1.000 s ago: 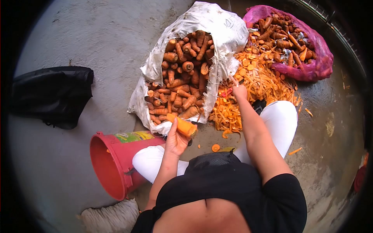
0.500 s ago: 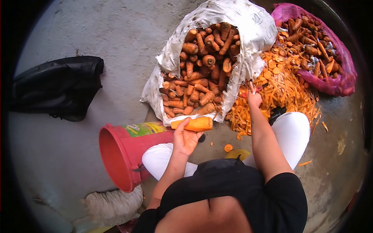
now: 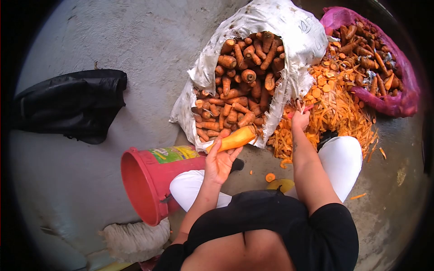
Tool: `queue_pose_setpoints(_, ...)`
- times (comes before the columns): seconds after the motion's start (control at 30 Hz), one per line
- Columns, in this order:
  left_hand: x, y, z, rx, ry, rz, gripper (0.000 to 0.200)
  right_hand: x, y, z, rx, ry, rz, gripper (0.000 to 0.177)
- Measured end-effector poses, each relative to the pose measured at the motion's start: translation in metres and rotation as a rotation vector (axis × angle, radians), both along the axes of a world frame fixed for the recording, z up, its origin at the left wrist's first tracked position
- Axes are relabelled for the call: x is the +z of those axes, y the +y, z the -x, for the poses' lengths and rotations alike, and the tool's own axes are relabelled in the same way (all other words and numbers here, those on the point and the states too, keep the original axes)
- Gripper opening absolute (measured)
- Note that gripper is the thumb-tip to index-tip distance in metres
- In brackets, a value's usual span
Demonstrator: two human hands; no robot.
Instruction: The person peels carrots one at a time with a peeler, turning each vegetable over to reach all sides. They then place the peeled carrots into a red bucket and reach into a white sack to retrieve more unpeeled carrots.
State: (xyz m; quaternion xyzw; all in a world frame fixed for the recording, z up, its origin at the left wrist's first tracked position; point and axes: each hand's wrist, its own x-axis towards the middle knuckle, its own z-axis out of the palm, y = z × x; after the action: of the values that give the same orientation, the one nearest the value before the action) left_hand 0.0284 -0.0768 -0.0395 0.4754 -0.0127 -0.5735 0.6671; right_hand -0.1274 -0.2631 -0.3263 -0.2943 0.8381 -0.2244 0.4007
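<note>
Head view: the peeled carrot (image 3: 237, 138) was held at the near edge of the white sack (image 3: 306, 43), clamped between left hand (image 3: 218, 165) thumb and fingers. Its long axis was slanted, narrower end toward the lower left, thicker end upper right. Beside the orange peelings (image 3: 337, 106), a partly hidden red tool (image 3: 308, 108) was gripped by the right hand (image 3: 300, 121).

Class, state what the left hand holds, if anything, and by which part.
The left hand holds a peeled carrot near its narrower end; the thicker end sticks out free.
</note>
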Motion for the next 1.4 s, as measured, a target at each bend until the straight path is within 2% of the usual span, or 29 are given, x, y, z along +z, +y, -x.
queue_pose_setpoints(0.1,0.012,0.005,0.004,-0.027,-0.047,0.098,0.033,0.028,0.002,0.009,0.006,0.021,0.035,0.033)
queue_pose_setpoints(0.27,0.025,0.017,0.014,-0.025,-0.179,0.251,0.034,0.087,0.010,0.006,-0.010,-0.075,0.244,0.041)
queue_pose_setpoints(0.37,0.030,0.027,0.018,-0.015,-0.288,0.303,0.032,0.087,0.009,-0.012,0.071,-0.354,0.524,0.034)
queue_pose_setpoints(0.43,0.036,0.031,0.025,-0.007,-0.358,0.327,0.030,0.172,0.034,-0.007,0.192,-0.988,0.215,0.026)
queue_pose_setpoints(0.5,0.037,0.034,0.034,0.002,-0.398,0.350,0.029,0.204,0.059,-0.014,0.301,-1.259,0.089,0.030)
queue_pose_setpoints(0.53,0.037,0.036,0.038,0.013,-0.401,0.348,0.028,0.231,0.079,-0.021,0.238,-1.321,0.106,0.033)
queue_pose_setpoints(0.6,0.032,0.040,0.046,0.013,-0.378,0.347,0.031,0.259,0.103,-0.011,0.314,-1.441,0.013,0.041)
queue_pose_setpoints(0.67,0.025,0.046,0.056,-0.037,-0.381,0.334,0.032,0.257,0.109,0.009,0.625,-1.530,-0.201,0.050)
queue_pose_setpoints(0.7,0.027,0.048,0.059,-0.065,-0.389,0.324,0.033,0.256,0.112,0.011,0.562,-1.557,-0.227,0.043)
queue_pose_setpoints(0.73,0.030,0.052,0.059,-0.125,-0.433,0.316,0.043,0.255,0.113,0.011,0.534,-1.547,-0.182,0.042)
queue_pose_setpoints(0.83,0.047,0.069,0.043,-0.378,0.001,0.339,0.052,0.266,0.116,0.022,0.543,-1.449,0.023,0.041)
queue_pose_setpoints(0.87,0.057,0.072,0.040,-0.464,0.076,0.330,0.062,0.277,0.115,0.025,0.587,-1.384,0.119,0.033)
queue_pose_setpoints(0.97,0.064,0.076,0.024,-0.755,-0.285,0.158,0.062,0.312,0.122,0.027,0.882,-1.355,0.343,0.028)
queue_pose_setpoints(1.0,0.069,0.071,0.027,-0.785,-0.472,0.065,0.055,0.316,0.126,0.023,0.963,-1.328,0.352,0.022)
queue_pose_setpoints(1.03,0.076,0.066,0.033,-0.779,-0.586,0.003,0.045,0.315,0.121,0.021,1.151,-1.190,0.344,0.019)
queue_pose_setpoints(1.1,0.068,0.052,0.036,-0.670,-0.749,-0.047,0.042,0.324,0.125,0.023,1.127,-1.043,0.556,0.023)
queue_pose_setpoints(1.17,0.044,0.037,0.031,-0.459,-1.026,0.117,0.035,0.311,0.120,0.034,1.038,-0.892,0.761,0.026)
queue_pose_setpoints(1.2,0.061,0.035,0.032,-0.404,-1.114,0.015,0.037,0.303,0.115,0.045,0.991,-0.845,0.704,0.031)
queue_pose_setpoints(1.23,0.053,0.030,0.025,-0.340,-1.192,0.014,0.041,0.287,0.107,0.055,0.940,-0.801,0.648,0.042)
queue_pose_setpoints(1.3,0.082,0.027,0.028,-0.338,-1.431,-0.137,0.044,0.262,0.096,0.059,0.768,-0.968,0.690,0.032)
queue_pose_setpoints(1.37,0.091,0.022,0.027,-0.330,-1.519,-0.173,0.044,0.278,0.092,0.068,0.896,-0.839,0.761,0.027)
queue_pose_setpoints(1.4,0.090,0.020,0.028,-0.319,-1.561,-0.190,0.043,0.279,0.092,0.071,0.894,-0.860,0.724,0.026)
